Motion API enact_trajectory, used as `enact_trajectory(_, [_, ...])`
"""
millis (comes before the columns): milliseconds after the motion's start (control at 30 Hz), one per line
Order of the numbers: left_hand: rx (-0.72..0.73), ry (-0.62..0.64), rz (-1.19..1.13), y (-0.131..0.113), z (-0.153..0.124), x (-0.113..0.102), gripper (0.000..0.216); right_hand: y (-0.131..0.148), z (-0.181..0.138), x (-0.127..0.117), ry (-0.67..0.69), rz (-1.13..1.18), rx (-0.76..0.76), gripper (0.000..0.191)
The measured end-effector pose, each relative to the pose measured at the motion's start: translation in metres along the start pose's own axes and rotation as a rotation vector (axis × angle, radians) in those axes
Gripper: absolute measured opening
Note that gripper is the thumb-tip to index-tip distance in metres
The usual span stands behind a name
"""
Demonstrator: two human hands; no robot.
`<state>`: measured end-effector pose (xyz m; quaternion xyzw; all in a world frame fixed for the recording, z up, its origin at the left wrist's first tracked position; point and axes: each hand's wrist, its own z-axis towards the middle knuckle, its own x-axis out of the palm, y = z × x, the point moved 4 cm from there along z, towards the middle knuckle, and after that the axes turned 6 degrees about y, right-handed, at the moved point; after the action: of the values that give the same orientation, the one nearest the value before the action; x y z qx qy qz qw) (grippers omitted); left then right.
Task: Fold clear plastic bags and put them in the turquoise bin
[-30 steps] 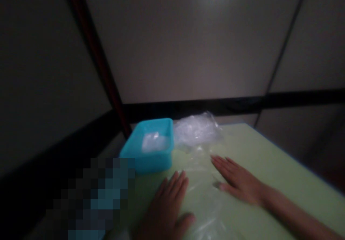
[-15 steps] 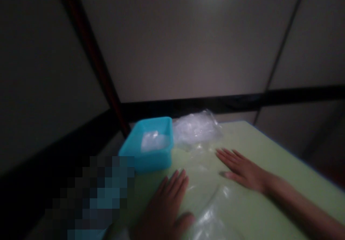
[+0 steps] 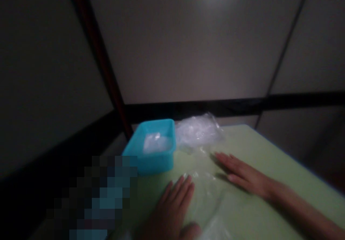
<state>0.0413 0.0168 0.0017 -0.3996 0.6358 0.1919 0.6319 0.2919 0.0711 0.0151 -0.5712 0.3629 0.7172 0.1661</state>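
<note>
A clear plastic bag (image 3: 207, 193) lies spread on the pale green table between my hands. My left hand (image 3: 172, 211) rests palm down at the bag's left edge, its fingers stretched out and holding nothing. To the right, my right hand (image 3: 242, 173) is flat with fingers extended, a shadow under it, beside the bag's right side; whether it touches the surface I cannot tell. The bag's near end runs out of view at the bottom.
A turquoise plastic basket (image 3: 156, 164) with whitish clear packets (image 3: 156, 143) in it stands at the back left. Beside it lies a heap of clear plastic bags (image 3: 198, 130). The green table (image 3: 269, 153) ends near a wall (image 3: 194, 53). A pixelated patch covers the lower left.
My right hand has shifted slightly down and appears raised a little, with its fingers closer together. My left hand stays flat, a bit lower in view. The whole view has shifted slightly.
</note>
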Motion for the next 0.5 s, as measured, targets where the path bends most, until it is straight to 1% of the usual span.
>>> enact_trajectory(100, [0.021, 0.050, 0.013, -0.002, 0.002, 0.002, 0.077, 0.013, 0.012, 0.006, 0.065, 0.001, -0.089, 0.064])
enact_trajectory(200, [0.063, 0.031, 0.019, -0.002, 0.002, 0.004, 0.077, 0.014, 0.021, 0.014, 0.093, -0.024, -0.114, 0.065])
enact_trajectory(300, [0.077, -0.002, 0.010, 0.000, 0.002, 0.004, 0.075, 0.003, 0.023, 0.020, 0.091, -0.064, -0.047, 0.065])
enact_trajectory(400, [0.037, -0.008, -0.012, 0.003, 0.003, 0.003, 0.076, -0.010, 0.021, 0.022, 0.089, -0.099, 0.030, 0.065])
enact_trajectory(500, [0.020, -0.014, -0.032, 0.007, 0.004, 0.002, 0.080, -0.017, 0.020, 0.021, 0.094, -0.112, 0.073, 0.066])
